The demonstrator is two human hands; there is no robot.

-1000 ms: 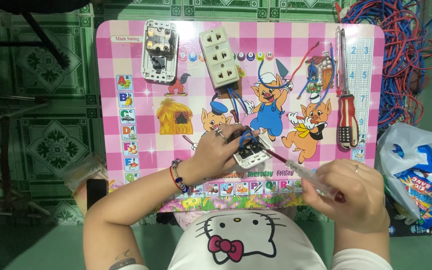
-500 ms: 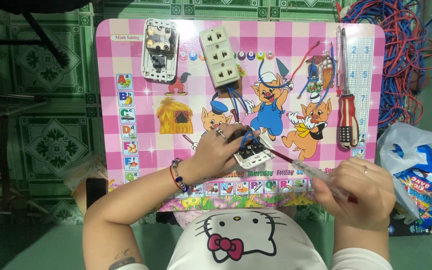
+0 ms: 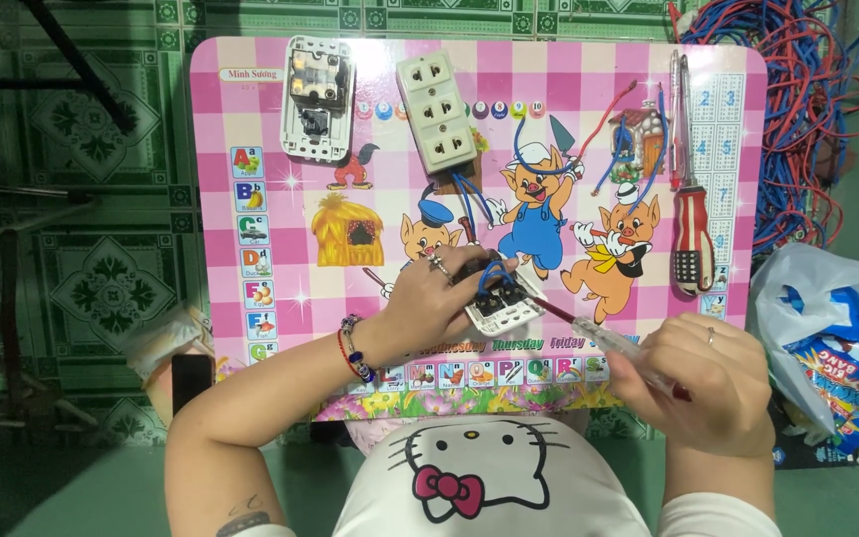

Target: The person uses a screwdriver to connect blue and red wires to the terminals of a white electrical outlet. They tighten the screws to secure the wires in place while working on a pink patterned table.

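Observation:
My left hand (image 3: 429, 303) presses down on a small white switch module (image 3: 501, 303) with blue wires (image 3: 479, 204) running into it, on the pink checked cartoon table (image 3: 251, 129). My right hand (image 3: 713, 383) grips a clear-handled screwdriver (image 3: 599, 336); its tip points left and touches the module's right side. The blue wires lead up toward a white triple socket (image 3: 436, 112) at the table's top middle.
A white switch plate (image 3: 317, 97) lies at the top left. A red-and-black-handled screwdriver (image 3: 691, 234) and a thin clear tester pen (image 3: 677, 109) lie at the right edge. A heap of blue and red wires (image 3: 807, 99) and a plastic bag (image 3: 837, 343) sit on the floor to the right.
My right hand has shifted slightly with the screwdriver, its tip staying at the module. My left hand stays on the module.

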